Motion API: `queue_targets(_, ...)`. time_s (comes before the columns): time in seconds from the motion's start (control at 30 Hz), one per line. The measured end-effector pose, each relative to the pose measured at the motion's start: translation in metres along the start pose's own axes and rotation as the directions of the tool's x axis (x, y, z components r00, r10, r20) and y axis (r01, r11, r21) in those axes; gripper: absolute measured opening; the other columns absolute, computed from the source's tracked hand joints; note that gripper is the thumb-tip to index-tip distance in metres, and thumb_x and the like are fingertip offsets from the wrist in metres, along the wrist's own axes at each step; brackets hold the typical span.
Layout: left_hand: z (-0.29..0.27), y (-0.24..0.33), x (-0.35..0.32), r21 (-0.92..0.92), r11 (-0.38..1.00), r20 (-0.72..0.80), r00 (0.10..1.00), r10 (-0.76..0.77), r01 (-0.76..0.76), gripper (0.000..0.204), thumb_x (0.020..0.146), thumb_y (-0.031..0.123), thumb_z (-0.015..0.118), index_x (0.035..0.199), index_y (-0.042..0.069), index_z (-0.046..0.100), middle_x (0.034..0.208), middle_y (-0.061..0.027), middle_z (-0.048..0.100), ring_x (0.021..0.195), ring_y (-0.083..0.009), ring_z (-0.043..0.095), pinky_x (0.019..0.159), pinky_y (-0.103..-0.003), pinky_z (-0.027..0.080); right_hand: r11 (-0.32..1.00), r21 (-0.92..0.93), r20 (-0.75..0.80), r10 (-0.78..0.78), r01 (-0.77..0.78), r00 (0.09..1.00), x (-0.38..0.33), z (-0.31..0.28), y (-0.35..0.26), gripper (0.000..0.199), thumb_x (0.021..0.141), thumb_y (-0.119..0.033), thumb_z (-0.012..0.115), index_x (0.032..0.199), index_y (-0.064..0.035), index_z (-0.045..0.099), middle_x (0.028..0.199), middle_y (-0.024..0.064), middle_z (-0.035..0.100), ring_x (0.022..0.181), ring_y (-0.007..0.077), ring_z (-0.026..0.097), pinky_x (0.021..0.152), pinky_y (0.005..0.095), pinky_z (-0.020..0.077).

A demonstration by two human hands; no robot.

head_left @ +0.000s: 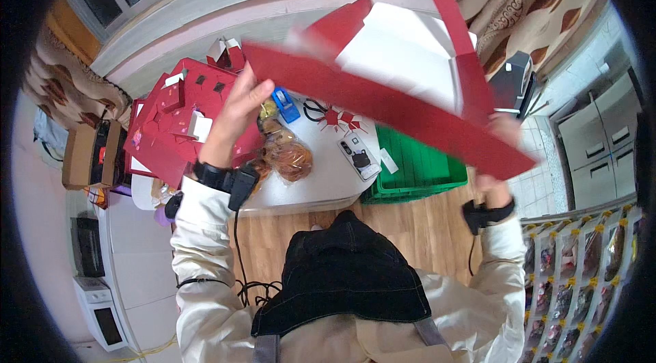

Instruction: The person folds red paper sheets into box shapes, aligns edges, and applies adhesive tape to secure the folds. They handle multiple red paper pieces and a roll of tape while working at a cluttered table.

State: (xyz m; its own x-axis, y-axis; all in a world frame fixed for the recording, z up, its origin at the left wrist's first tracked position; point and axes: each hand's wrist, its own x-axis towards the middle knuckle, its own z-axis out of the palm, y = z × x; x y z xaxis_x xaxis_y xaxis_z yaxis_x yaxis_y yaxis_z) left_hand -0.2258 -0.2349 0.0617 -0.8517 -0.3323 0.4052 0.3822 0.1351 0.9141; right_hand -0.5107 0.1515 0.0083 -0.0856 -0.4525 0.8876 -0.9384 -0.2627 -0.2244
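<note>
Up in front of me I hold a large red cardboard box (389, 109) with a white inside, tilted, its flaps standing open. My left hand (236, 110) grips its left end, the thumb on the near side and the fingers partly hidden behind the panel. At the right end my right hand (502, 144) holds the lower corner; motion blurs it. Beneath the box on the white table (328, 182) lie a blue tape dispenser (287, 106), black-handled scissors (314, 110), red paper cutouts (342, 119) and a phone (359, 156) in a patterned case.
Red cardboard pieces (154, 137) cover the table's left side, beside a clear plastic bag (287, 158) with something brown-orange inside. A green crate (417, 189) stands against the table's right side. Racks of small packets (570, 260) are at lower right, and a cable (238, 253) hangs near my left arm.
</note>
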Motion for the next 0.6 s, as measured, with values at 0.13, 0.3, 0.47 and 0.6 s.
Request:
queue_targets(0.13, -0.019, -0.116, -0.047, -0.110, 0.978, -0.119, 0.974, -0.192, 0.179, 0.057, 0.085, 0.038, 0.067, 0.127, 0.003, 0.053, 0.139, -0.0112, 0.047, 0.131, -0.0241, 0.042, 0.111, -0.041, 0.029, 0.964, -0.011, 0.349, -0.246, 0.267, 0.904, -0.051, 0.085, 0.001, 0.067, 0.057, -0.051, 0.077, 0.104, -0.0066, 0.059, 0.101, 0.0113, 0.053, 0.096, 0.0319, 0.052, 0.089, 0.0485, 0.0448)
queue_targets(0.3, -0.011, -0.184, -0.112, 0.195, 0.868, -0.089, 0.889, -0.449, 0.457, 0.063, 0.082, 0.009, 0.062, 0.142, 0.007, 0.041, 0.150, -0.0131, 0.036, 0.139, -0.0236, 0.032, 0.112, -0.038, 0.028, 0.993, -0.082, 0.593, 0.114, -0.082, 0.797, -0.163, 0.135, 0.009, 0.058, 0.064, -0.034, 0.076, 0.110, -0.0031, 0.059, 0.110, 0.0143, 0.054, 0.108, 0.0324, 0.053, 0.102, 0.0490, 0.0402)
queue_targets(0.47, -0.002, -0.204, -0.138, 0.592, 0.741, 0.004, 0.918, -0.396, 0.317, 0.084, 0.072, -0.018, 0.037, 0.150, 0.012, 0.030, 0.157, -0.0117, 0.024, 0.144, -0.0282, 0.025, 0.111, -0.034, 0.030, 0.987, -0.157, 0.712, 0.096, 0.024, 0.696, -0.233, 0.146, -0.003, 0.043, 0.080, -0.022, 0.061, 0.119, -0.0030, 0.058, 0.119, 0.0119, 0.058, 0.113, 0.0273, 0.055, 0.105, 0.0455, 0.0396)
queue_targets(0.6, 0.003, -0.195, -0.128, 0.470, 0.761, -0.058, 0.876, -0.479, 0.447, 0.084, 0.072, -0.020, 0.036, 0.148, 0.014, 0.034, 0.156, -0.0118, 0.028, 0.142, -0.0279, 0.030, 0.107, -0.034, 0.037, 0.986, -0.138, 0.764, 0.168, -0.097, 0.623, -0.235, 0.144, -0.011, 0.047, 0.083, -0.019, 0.057, 0.128, -0.0040, 0.054, 0.130, 0.0090, 0.055, 0.122, 0.0252, 0.051, 0.108, 0.0438, 0.0356)
